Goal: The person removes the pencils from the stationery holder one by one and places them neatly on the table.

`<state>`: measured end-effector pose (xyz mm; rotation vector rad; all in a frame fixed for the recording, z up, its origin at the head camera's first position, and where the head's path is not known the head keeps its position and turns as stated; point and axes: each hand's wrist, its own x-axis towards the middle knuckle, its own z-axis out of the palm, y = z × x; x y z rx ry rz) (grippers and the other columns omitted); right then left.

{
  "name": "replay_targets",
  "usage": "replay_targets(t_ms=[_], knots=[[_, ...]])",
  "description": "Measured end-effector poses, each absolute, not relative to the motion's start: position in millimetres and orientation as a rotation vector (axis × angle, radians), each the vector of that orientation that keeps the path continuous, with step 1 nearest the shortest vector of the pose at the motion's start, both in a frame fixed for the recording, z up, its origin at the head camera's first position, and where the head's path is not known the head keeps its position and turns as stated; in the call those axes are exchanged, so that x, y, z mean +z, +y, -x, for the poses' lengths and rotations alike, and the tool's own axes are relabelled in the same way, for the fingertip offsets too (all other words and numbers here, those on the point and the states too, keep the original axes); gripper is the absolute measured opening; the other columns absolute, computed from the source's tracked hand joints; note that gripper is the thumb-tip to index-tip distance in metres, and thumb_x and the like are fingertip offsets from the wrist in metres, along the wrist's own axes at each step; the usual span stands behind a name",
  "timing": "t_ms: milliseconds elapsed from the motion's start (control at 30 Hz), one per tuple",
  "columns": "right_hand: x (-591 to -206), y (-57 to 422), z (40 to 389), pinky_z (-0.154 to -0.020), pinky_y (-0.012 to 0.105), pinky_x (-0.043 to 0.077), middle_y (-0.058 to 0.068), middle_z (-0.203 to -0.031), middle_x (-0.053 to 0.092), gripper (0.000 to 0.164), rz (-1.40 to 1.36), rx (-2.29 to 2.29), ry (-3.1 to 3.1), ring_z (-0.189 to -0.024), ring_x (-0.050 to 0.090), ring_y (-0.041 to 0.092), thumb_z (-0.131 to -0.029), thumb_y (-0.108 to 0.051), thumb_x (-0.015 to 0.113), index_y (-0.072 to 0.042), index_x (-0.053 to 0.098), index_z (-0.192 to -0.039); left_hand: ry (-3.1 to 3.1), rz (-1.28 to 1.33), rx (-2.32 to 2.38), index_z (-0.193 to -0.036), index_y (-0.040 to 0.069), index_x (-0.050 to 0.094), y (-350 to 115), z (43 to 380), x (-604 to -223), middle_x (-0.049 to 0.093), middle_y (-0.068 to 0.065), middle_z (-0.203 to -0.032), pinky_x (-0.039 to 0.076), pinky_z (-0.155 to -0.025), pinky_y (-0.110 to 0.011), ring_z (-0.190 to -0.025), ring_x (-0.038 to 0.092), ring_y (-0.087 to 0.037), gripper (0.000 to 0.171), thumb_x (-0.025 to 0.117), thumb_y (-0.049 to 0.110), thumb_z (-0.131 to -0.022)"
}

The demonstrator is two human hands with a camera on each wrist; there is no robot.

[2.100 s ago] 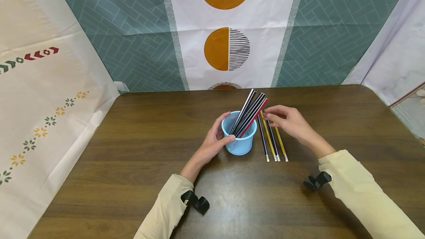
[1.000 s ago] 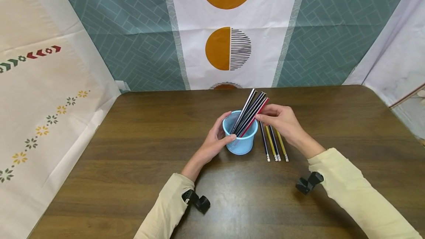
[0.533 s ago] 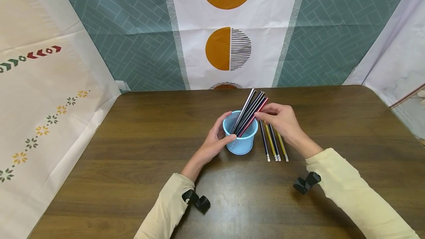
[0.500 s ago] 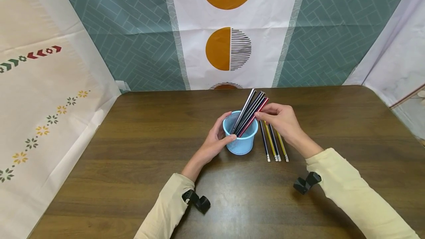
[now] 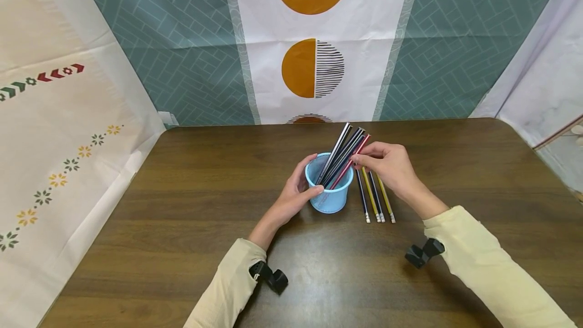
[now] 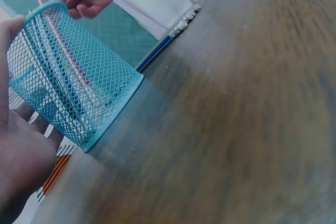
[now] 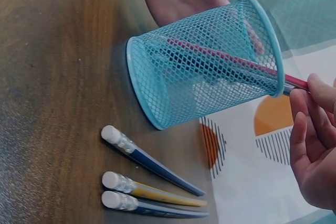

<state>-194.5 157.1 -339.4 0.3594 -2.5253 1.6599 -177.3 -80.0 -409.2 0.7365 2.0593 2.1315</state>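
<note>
My left hand (image 5: 291, 196) holds a light blue mesh pencil cup (image 5: 329, 202) upright on the table, thumb on the near rim and fingers round the far left side. Several dark pencils (image 5: 339, 151) and a red pencil (image 5: 366, 140) lean to the right inside it. At the cup's right rim, my right hand (image 5: 389, 166) pinches the red pencil between thumb and fingers; the right wrist view shows the pinch on the red shaft (image 7: 296, 82). Through the mesh the red pencil's lower part is visible, still inside the cup.
Right of the cup, several yellow and dark pencils (image 5: 375, 199) lie side by side on the brown table (image 5: 205, 191), white erasers toward me; my right hand covers their far ends. A patterned cloth (image 5: 309, 65) hangs behind the table's far edge.
My right hand has moved left from above the loose pencils to the cup and taken hold of the red pencil. Its top has lately shifted slightly right, away from the dark pencils.
</note>
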Motion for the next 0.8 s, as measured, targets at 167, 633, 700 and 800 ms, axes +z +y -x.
replay_targets(t_ms=[167, 633, 700, 800], knots=[[-333.9, 157.3, 192.2, -0.061, 0.022, 0.051, 0.006, -0.074, 0.070, 0.021, -0.373, 1.677, -2.494, -0.069, 0.066, 0.019, -0.087, -0.013, 0.073, 0.008, 0.070, -0.091, 2.057, -0.747, 2.131, -0.151, 0.009, 0.026, -80.3, 177.2, -409.2, 0.038, -0.018, -0.146, 0.027, -0.110, -0.044, -0.132, 0.038, -0.029, 0.071, 0.063, 0.004, -0.091], [-323.8, 156.3, 183.2, -0.060, 0.023, 0.052, 0.011, -0.081, 0.071, 0.017, -0.531, 1.586, -2.441, -0.068, 0.065, 0.012, -0.089, -0.012, 0.071, 0.003, 0.069, -0.094, 2.059, -0.751, 2.133, -0.151, 0.007, 0.026, -80.0, 176.9, -409.7, 0.039, -0.018, -0.145, 0.028, -0.109, -0.043, -0.131, 0.039, -0.029, 0.071, 0.064, 0.007, -0.091], [-324.0, 156.2, 183.1, -0.059, 0.025, 0.052, 0.011, -0.081, 0.071, 0.014, -0.569, 1.589, -2.414, -0.067, 0.065, 0.010, -0.090, -0.010, 0.069, 0.003, 0.068, -0.095, 2.063, -0.747, 2.128, -0.151, 0.008, 0.026, -79.9, 176.9, -409.4, 0.039, -0.018, -0.145, 0.028, -0.109, -0.043, -0.132, 0.038, -0.029, 0.071, 0.064, 0.006, -0.091], [-322.5, 155.4, 181.9, -0.059, 0.024, 0.052, 0.014, -0.083, 0.070, 0.012, -0.594, 1.578, -2.377, -0.066, 0.064, 0.011, -0.092, -0.008, 0.067, 0.003, 0.066, -0.097, 2.064, -0.745, 2.127, -0.151, 0.009, 0.026, -79.8, 176.9, -409.2, 0.038, -0.019, -0.145, 0.028, -0.109, -0.042, -0.132, 0.038, -0.030, 0.070, 0.063, 0.003, -0.091]])
